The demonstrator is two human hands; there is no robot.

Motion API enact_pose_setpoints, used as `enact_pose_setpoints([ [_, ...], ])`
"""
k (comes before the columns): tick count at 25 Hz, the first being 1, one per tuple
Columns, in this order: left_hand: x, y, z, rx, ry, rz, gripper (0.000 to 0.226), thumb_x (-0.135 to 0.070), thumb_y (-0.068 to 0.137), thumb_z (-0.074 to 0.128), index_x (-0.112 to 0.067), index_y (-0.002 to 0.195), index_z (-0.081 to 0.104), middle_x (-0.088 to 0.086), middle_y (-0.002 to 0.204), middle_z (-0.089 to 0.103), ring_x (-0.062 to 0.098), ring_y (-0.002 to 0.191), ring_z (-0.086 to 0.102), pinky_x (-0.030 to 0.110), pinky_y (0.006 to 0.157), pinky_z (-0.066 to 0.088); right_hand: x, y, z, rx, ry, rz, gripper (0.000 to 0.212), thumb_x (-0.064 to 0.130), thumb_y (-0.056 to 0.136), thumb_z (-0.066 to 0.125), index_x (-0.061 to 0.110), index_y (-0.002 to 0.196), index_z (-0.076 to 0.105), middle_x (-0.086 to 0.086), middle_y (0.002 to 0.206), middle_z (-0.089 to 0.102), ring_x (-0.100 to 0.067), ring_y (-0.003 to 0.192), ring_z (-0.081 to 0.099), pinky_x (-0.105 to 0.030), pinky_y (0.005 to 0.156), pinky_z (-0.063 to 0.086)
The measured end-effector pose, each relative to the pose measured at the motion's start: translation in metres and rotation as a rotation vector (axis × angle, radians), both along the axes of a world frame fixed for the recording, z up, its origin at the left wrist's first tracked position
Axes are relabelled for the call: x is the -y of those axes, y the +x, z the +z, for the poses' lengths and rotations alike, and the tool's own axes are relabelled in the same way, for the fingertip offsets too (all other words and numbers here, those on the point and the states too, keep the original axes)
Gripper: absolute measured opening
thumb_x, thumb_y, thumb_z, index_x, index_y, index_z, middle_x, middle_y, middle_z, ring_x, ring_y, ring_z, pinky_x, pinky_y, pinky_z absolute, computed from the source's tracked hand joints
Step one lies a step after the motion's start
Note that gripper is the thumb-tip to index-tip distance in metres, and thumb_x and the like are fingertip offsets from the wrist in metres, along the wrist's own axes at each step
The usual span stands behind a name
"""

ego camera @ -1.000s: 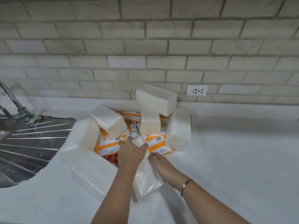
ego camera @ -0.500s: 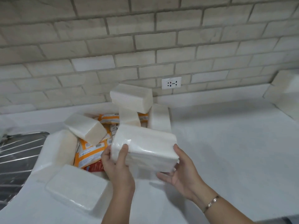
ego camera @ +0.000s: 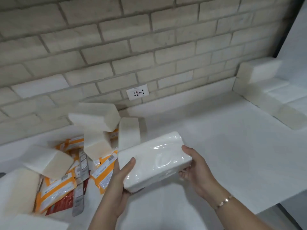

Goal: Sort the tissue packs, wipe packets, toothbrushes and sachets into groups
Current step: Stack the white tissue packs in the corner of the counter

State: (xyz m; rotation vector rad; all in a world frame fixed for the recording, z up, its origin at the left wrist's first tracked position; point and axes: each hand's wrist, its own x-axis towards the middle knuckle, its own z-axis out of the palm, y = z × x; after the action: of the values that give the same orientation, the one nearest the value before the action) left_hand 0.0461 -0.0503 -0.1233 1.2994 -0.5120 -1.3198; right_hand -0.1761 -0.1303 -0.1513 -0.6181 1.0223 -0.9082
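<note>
A: How will that tissue pack (ego camera: 154, 161) handle?

B: Light and soft, I'd judge. It's a white block in clear film, and the film is glossy, so it may slip if it's pinched by a corner. The block should give a little under the fingers, but nothing in it looks breakable.

A: So where would you take hold?

B: By the two short ends, which is how it's held now. The left hand (ego camera: 120, 183) is closed on the near-left end, thumb lying up over the top face. The right hand (ego camera: 195, 171) cups the far-right end, fingers curled under and thumb along the edge. Both are gripping the same pack.

A: And where is it against everything else?

B: Up off the counter (ego camera: 216, 146), between the hands, just right of the pile. (The pile is a jumble: more white packs (ego camera: 96, 117) leaning on each other, orange wipe packets (ego camera: 103, 173) underneath, a few thin sachets (ego camera: 82, 165) poking through.) I can't pick out toothbrushes from here.

A: Anything to the right?

B: Open counter, and at the far-right corner some white blocks (ego camera: 260, 72) against the wall; they look like tissue packs already grouped, but they're too blurred to be sure. My guess is this one is headed that way.
</note>
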Motion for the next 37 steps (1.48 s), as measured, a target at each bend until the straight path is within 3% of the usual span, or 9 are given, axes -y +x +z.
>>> enact_pose_setpoints([
  [6, 0.071, -0.080, 0.014, 0.020, 0.023, 0.045, 0.039, -0.035, 0.080, 0.074, -0.035, 0.118, 0.068, -0.003, 0.113, 0.078, 0.022, 0.100, 0.074, 0.049, 0.083, 0.060, 0.055, -0.067, 0.016, -0.086, -0.004, -0.063, 0.050, 0.068, 0.092, 0.052, 0.029, 0.114, 0.075, 0.005, 0.106, 0.080, -0.017, 0.098, 0.074, -0.048, 0.096, 0.054],
  [10, 0.131, -0.145, 0.016, -0.017, 0.020, 0.023, 0.042, -0.038, 0.084, 0.074, -0.031, 0.125, 0.065, -0.002, 0.116, 0.077, 0.024, 0.102, 0.074, 0.045, 0.076, 0.061, 0.097, -0.121, 0.040, -0.133, -0.164, -0.202, 0.041, 0.055, 0.105, 0.040, 0.029, 0.109, 0.072, 0.005, 0.106, 0.080, -0.002, 0.086, 0.074, -0.031, 0.080, 0.052],
  [13, 0.184, -0.204, 0.011, -0.033, 0.030, 0.030, 0.045, -0.043, 0.081, 0.076, -0.031, 0.123, 0.064, -0.003, 0.117, 0.077, 0.027, 0.104, 0.073, 0.040, 0.068, 0.059, 0.135, -0.173, 0.030, -0.563, -0.545, -0.370, 0.037, 0.063, 0.097, 0.048, 0.047, 0.129, 0.056, 0.008, 0.143, 0.050, -0.006, 0.128, 0.048, -0.033, 0.109, 0.040],
  [16, 0.238, -0.261, 0.009, -0.037, 0.035, -0.047, 0.054, -0.048, 0.078, 0.078, -0.031, 0.128, 0.064, 0.001, 0.121, 0.075, 0.029, 0.107, 0.074, 0.039, 0.069, 0.059, 0.171, -0.225, 0.016, -0.976, -0.888, -0.349, 0.050, 0.061, 0.091, 0.054, 0.042, 0.137, 0.058, 0.006, 0.145, 0.041, -0.016, 0.134, 0.038, -0.042, 0.110, 0.042],
  [19, 0.296, -0.325, 0.017, -0.049, 0.010, -0.131, 0.054, -0.049, 0.081, 0.078, -0.033, 0.129, 0.061, 0.001, 0.120, 0.076, 0.027, 0.106, 0.075, 0.041, 0.076, 0.060, 0.209, -0.276, 0.015, -1.203, -1.046, -0.338, 0.050, 0.055, 0.094, 0.059, 0.039, 0.140, 0.060, -0.003, 0.153, 0.039, -0.029, 0.138, 0.037, -0.045, 0.110, 0.042],
  [26, 0.408, -0.450, 0.011, -0.064, 0.021, -0.119, 0.079, -0.053, 0.067, 0.086, -0.033, 0.133, 0.048, -0.002, 0.122, 0.071, 0.025, 0.107, 0.072, 0.053, 0.094, 0.058, 0.297, -0.376, 0.012, -1.373, -0.957, -0.271, 0.062, 0.066, 0.089, 0.057, 0.042, 0.146, 0.053, -0.010, 0.161, 0.030, -0.040, 0.144, 0.029, -0.060, 0.112, 0.042],
  [29, 0.445, -0.483, 0.005, -0.023, 0.080, -0.140, 0.106, -0.071, 0.046, 0.088, -0.026, 0.134, 0.050, -0.002, 0.127, 0.067, 0.025, 0.115, 0.066, 0.049, 0.102, 0.053, 0.329, -0.405, 0.011, -1.382, -0.907, -0.217, 0.067, 0.070, 0.090, 0.051, 0.041, 0.150, 0.047, -0.011, 0.165, 0.026, -0.039, 0.150, 0.023, -0.055, 0.115, 0.040],
  [34, 0.504, -0.519, -0.008, 0.025, 0.089, -0.186, 0.101, -0.080, 0.050, 0.078, -0.025, 0.132, 0.056, -0.004, 0.128, 0.066, 0.024, 0.118, 0.064, 0.047, 0.108, 0.048, 0.377, -0.438, 0.010, -1.422, -0.801, -0.105, 0.077, 0.069, 0.091, 0.051, 0.037, 0.159, 0.034, -0.015, 0.168, 0.019, -0.036, 0.154, 0.018, -0.047, 0.120, 0.035],
  [37, 0.551, -0.530, -0.039, 0.009, 0.114, -0.201, 0.122, -0.097, 0.042, 0.065, -0.031, 0.144, 0.051, -0.004, 0.140, 0.063, 0.024, 0.126, 0.061, 0.048, 0.112, 0.043, 0.401, -0.449, 0.012, -1.426, -0.717, -0.010, 0.081, 0.062, 0.094, 0.058, 0.035, 0.162, 0.025, -0.016, 0.170, 0.010, -0.032, 0.157, 0.008, -0.041, 0.126, 0.023],
])
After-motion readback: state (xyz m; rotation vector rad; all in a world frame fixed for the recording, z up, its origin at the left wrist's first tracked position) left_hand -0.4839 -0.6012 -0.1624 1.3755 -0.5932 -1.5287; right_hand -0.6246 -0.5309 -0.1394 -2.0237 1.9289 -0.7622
